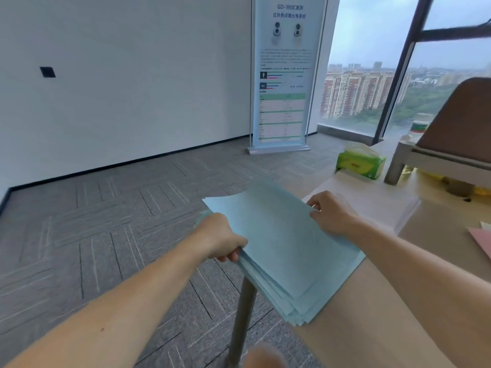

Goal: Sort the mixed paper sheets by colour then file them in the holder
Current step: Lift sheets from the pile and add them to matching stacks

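A thick stack of light blue sheets juts out over the table's left edge, its near corner fanned. My left hand grips the stack's left edge, fingers curled under it. My right hand holds the far right edge, with the thumb on top. A stack of white sheets lies on the table just behind the blue one. Pink and cream sheets show at the right border. No paper holder can be made out for certain.
The light wooden table fills the right side, with one grey leg below the stack. A green tissue pack and a raised grey stand with a brown board sit farther back. Carpet lies to the left.
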The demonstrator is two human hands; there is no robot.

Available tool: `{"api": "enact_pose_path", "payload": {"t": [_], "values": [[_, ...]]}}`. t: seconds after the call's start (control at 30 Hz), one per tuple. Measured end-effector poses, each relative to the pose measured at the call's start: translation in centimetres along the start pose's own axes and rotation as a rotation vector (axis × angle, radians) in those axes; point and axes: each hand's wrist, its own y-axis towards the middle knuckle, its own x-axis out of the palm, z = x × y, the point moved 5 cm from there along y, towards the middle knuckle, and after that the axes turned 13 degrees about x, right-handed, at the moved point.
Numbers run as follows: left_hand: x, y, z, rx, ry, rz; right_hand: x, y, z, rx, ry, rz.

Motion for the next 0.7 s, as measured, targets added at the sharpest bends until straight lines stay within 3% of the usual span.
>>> {"api": "enact_pose_path", "payload": {"t": [0.1,0.2,0.3,0.4,0.7], "values": [[-1.3,0.8,0.3,0.033,0.32,0.079,0.0,0.2,0.3,-0.001,-0.12,0.054],[-1.5,1.7,2.5,0.185,0.464,0.167,-0.6,-0.5,-1.0,-0.069,-0.245,0.122],[0.8,3.0,4.8,0.306,0.53,0.091,0.4,-1.7,-2.3,-0.211,-0.276,-0.002],[3.8,4.3,6.2,0.308,0.555,-0.01,0.3,-3.4,-1.0,-0.237,-0.291,-0.057],[10.8,4.1,21.8,0.619,0.55,-0.011,-10.1,-11.7,17.8,0.184,-0.328,0.118]]}}
